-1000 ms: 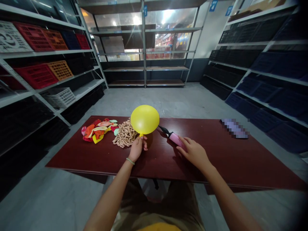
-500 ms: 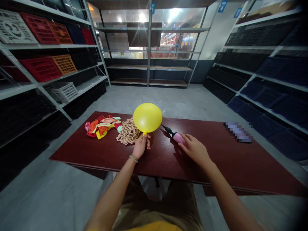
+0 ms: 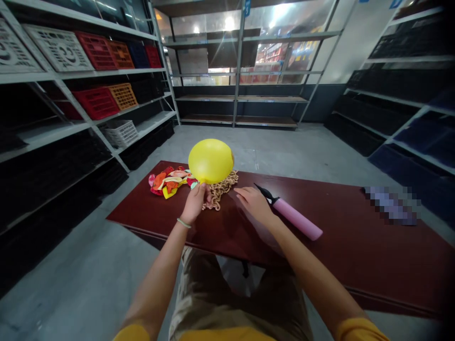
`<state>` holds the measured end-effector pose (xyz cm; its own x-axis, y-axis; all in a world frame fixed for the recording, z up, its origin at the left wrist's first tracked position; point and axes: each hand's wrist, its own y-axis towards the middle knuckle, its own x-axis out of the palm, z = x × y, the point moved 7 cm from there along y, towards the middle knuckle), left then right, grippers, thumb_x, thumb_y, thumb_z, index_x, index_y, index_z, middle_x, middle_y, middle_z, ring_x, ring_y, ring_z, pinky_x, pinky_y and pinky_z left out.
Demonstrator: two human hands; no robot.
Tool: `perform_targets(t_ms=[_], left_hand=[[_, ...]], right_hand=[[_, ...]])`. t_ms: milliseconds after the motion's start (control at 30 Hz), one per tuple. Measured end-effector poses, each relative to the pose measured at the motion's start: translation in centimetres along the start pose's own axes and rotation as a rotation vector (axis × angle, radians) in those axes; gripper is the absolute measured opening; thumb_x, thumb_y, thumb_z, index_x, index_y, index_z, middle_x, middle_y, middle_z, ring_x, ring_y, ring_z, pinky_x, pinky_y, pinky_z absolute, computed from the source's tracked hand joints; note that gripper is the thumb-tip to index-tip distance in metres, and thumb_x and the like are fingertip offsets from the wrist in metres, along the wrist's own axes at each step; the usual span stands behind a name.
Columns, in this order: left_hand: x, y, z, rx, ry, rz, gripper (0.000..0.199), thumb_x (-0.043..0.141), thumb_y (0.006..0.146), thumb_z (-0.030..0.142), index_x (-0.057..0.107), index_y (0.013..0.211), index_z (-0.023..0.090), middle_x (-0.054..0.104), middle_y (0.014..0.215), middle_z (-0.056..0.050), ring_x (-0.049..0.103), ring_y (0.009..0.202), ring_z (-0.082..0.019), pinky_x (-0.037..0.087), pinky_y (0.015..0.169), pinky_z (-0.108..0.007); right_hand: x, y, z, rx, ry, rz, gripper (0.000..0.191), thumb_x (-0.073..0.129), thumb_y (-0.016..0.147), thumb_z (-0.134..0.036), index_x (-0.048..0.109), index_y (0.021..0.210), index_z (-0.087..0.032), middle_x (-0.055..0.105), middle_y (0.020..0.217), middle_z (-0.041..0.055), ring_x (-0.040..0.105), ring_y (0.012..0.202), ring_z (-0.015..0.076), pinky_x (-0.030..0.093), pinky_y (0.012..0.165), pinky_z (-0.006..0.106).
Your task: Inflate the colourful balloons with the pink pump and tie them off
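Observation:
An inflated yellow balloon (image 3: 211, 161) stands upright above the table, its neck pinched in my left hand (image 3: 196, 201). My right hand (image 3: 254, 202) hovers over the table between the balloon and a pink hand pump (image 3: 297, 219), fingers stretched out and holding nothing. The pump lies flat with its black nozzle pointing away from me. Behind the balloon and my left hand is a heap of beige cord (image 3: 223, 187), partly hidden. To its left lies a pile of limp balloons (image 3: 169, 181) in red, orange, pink, yellow and pale green.
A dark red table (image 3: 341, 246) spans the front. On its right part lies a blurred purple item (image 3: 391, 206). Shelves with crates (image 3: 95, 49) stand at the left, dark bins (image 3: 398, 87) at the right, and a metal rack (image 3: 238, 80) at the back.
My right hand has let go of the pump, which now lies on the table, and has moved left toward the cord. The balloon stays in my left hand; the view has turned left.

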<state>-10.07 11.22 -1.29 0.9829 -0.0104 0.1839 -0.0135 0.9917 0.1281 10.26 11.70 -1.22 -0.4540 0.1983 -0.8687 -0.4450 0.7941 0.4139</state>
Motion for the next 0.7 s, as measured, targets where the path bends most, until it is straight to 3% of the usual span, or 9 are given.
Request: perform_targets(t_ms=[200,367,500,700], left_hand=[[-3.7,-1.4,1.2,-0.015,0.170,0.016,0.041,0.045,0.092,0.057,0.046,0.075,0.020,0.052,0.054,0.004,0.052,0.045,-0.012,0.042,0.046,-0.024],[-4.8,-2.3,0.3,-0.042,0.123,0.057,0.041,0.046,0.090,0.058,0.045,0.077,0.020,0.056,0.062,0.002,0.055,0.050,-0.013,0.048,0.051,-0.027],[-4.5,-2.3,-0.5,-0.039,0.108,0.059,0.042,0.050,0.088,0.060,0.048,0.076,0.019,0.062,0.074,-0.003,0.060,0.058,-0.015,0.052,0.055,-0.030],[-2.3,-1.8,-1.5,-0.074,0.230,0.033,0.039,0.051,0.088,0.056,0.056,0.082,0.017,0.058,0.069,-0.002,0.054,0.052,-0.013,0.047,0.049,-0.027]], right_hand=[[5.4,5.6,-1.5,-0.011,0.022,-0.028,0.034,0.044,0.095,-0.017,0.062,0.124,-0.023,0.065,0.117,0.0083,0.056,0.110,0.0207,0.044,0.092,0.031],[6.9,6.6,-1.4,0.004,0.027,-0.021,0.024,0.048,0.094,-0.018,0.068,0.106,-0.020,0.066,0.110,0.0107,0.055,0.108,0.0229,0.045,0.088,0.032],[5.3,5.8,-0.8,-0.002,0.081,0.022,0.024,0.046,0.096,-0.024,0.068,0.103,-0.019,0.067,0.108,0.0097,0.057,0.106,0.0221,0.044,0.092,0.034],[-0.3,4.1,0.9,0.006,0.190,0.044,0.020,0.052,0.094,-0.030,0.069,0.096,-0.021,0.071,0.101,0.0048,0.062,0.096,0.0190,0.046,0.088,0.032]])
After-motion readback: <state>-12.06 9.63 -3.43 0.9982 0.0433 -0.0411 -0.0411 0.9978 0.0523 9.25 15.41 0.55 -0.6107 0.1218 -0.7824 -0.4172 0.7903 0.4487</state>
